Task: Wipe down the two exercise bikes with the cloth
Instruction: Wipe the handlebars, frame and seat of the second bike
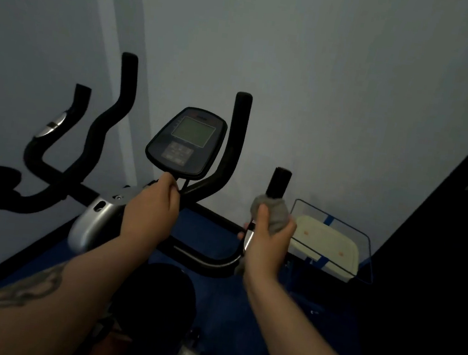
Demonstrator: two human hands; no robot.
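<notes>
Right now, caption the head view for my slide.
Right hand wraps grey cloth round bike handlebar; left hand steadies console.

I see a clear plastic bin [366,243] with blue edges holding a cream lid [324,244], standing on blue floor [214,234] by the pale grey wall [328,71].

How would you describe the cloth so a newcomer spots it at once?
Start at the exercise bike's dark console with its grey screen. Move right to the short black handlebar post. The crumpled grey cloth wraps its base, held by the right hand: the only soft, pale thing there.
</notes>
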